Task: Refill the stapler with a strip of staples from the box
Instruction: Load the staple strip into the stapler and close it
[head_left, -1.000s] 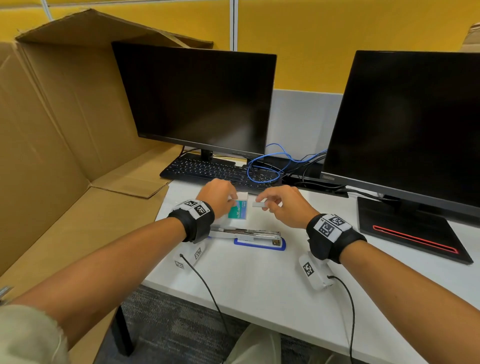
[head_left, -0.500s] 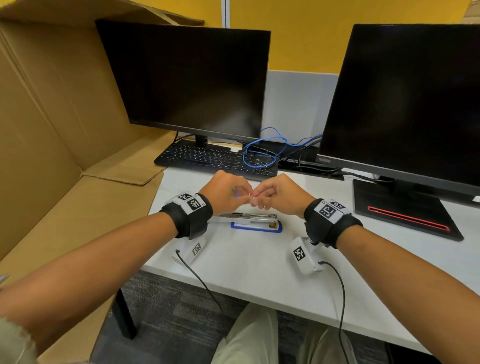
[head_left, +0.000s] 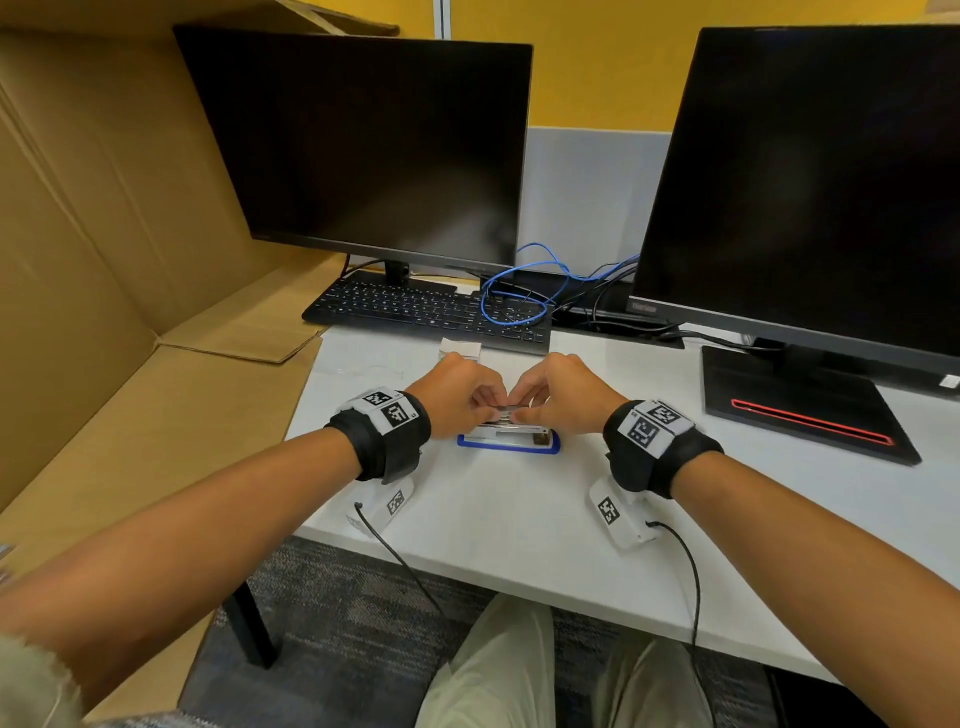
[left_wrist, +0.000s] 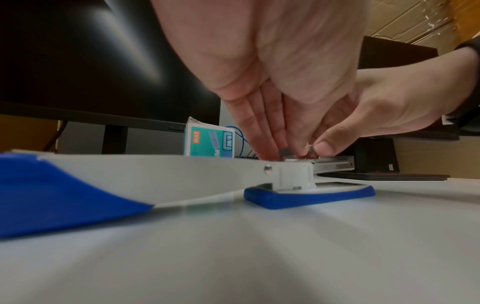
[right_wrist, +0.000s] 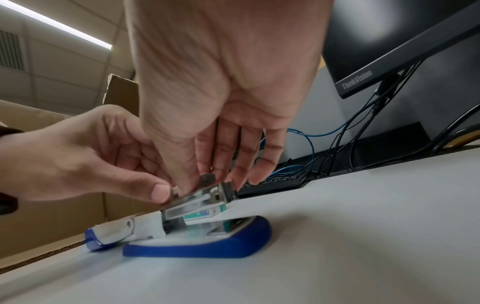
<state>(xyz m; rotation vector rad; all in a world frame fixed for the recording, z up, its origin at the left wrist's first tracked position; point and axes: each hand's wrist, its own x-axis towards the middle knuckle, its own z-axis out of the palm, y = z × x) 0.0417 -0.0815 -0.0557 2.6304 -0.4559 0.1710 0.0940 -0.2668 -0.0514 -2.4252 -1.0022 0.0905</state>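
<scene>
Pinching a strip of staples (right_wrist: 207, 178) between both hands' fingertips, I'm holding it right over the stapler (head_left: 511, 435) channel; left hand (head_left: 457, 397) and right hand (head_left: 558, 395) are curling narrow around it; stapler is lying open on the white desk (head_left: 519, 509); staple box (left_wrist: 209, 142) is standing just behind, keyboard (head_left: 431, 309) beyond.

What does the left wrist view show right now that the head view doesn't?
Only the left wrist view shows the printed face of the staple box, standing behind the stapler, and the stapler's top swung open flat toward the camera. Only the head view shows the keyboard, the blue cable and both wrist straps. Both show the left hand and right hand pinching a strip of staples just above the stapler's metal channel on the white desk.
</scene>
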